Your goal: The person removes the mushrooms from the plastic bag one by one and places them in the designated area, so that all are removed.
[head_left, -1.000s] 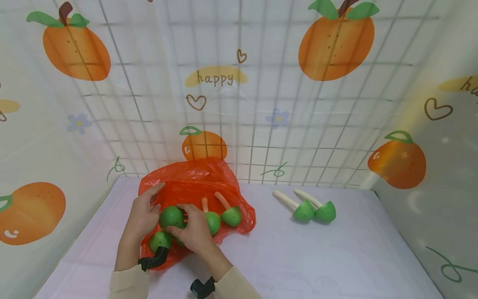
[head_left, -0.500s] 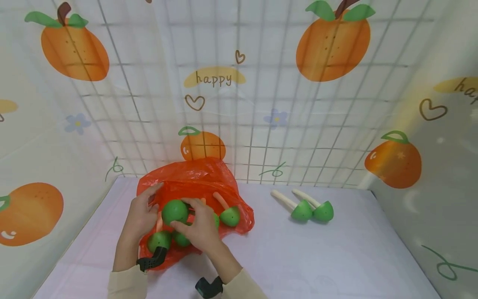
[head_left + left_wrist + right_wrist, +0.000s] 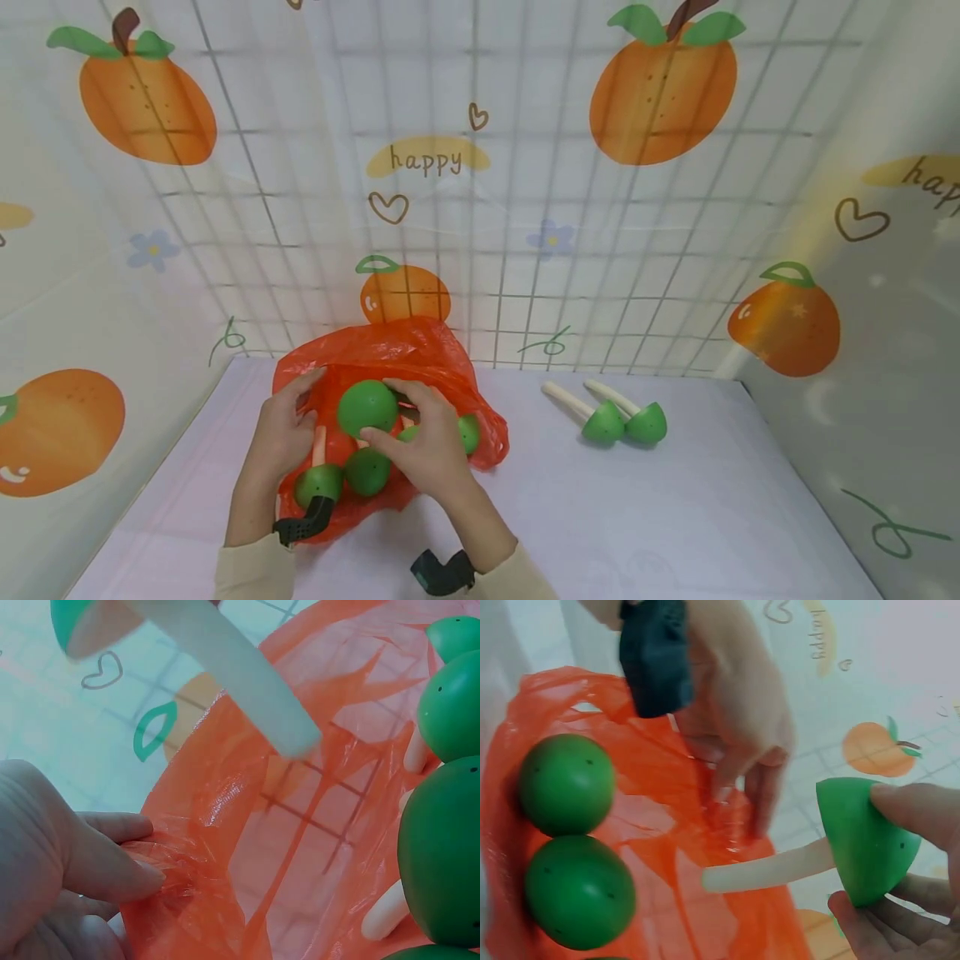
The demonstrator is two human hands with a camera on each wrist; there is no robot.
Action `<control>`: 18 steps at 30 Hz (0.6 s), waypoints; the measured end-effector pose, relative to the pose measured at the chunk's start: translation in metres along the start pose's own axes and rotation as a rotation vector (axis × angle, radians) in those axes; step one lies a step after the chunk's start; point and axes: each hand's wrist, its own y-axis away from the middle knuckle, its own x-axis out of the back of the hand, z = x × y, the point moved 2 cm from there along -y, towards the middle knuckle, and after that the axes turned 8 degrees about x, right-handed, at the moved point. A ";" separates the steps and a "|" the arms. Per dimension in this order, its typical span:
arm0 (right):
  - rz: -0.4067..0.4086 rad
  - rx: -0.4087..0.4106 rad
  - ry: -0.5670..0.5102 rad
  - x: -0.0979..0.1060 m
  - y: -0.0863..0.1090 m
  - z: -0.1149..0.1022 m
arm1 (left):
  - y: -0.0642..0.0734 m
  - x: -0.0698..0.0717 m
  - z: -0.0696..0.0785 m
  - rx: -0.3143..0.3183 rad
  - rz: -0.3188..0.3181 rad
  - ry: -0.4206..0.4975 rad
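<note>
My right hand (image 3: pixel 433 442) pinches the green cap of a toy mushroom (image 3: pixel 367 408) above the red plastic bag (image 3: pixel 420 343). In the right wrist view the mushroom's pale stem (image 3: pixel 769 874) points toward the bag. My left hand (image 3: pixel 279 433) grips the bag's left edge, the thumb and fingers bunching the film in the left wrist view. On the bag rest several more mushrooms, among them one near-left mushroom (image 3: pixel 318 485) and one beside it (image 3: pixel 367 472). Others are partly hidden behind my right hand.
Two green-capped mushrooms (image 3: pixel 602 423) lie side by side on the white table (image 3: pixel 675 517) to the right, stems pointing back left. Behind the table stands a wire grid covered by a sheet with printed oranges (image 3: pixel 663 100). Similar printed sheets close off both sides.
My right hand has lifted the mushroom up and to the right, away from the others, uncovering the mushroom below. My left hand keeps its place on the bag. The view has shifted slightly.
</note>
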 end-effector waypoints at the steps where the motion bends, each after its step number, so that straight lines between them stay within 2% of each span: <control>1: 0.011 0.000 -0.014 0.003 0.000 -0.001 | 0.000 0.000 0.000 -0.002 0.000 0.002; 9: 0.099 0.032 -0.111 0.032 0.000 -0.009 | 0.000 0.000 0.000 0.000 -0.002 0.005; 18: 0.208 0.055 -0.134 0.069 -0.002 -0.005 | 0.002 -0.001 0.003 0.001 0.002 -0.003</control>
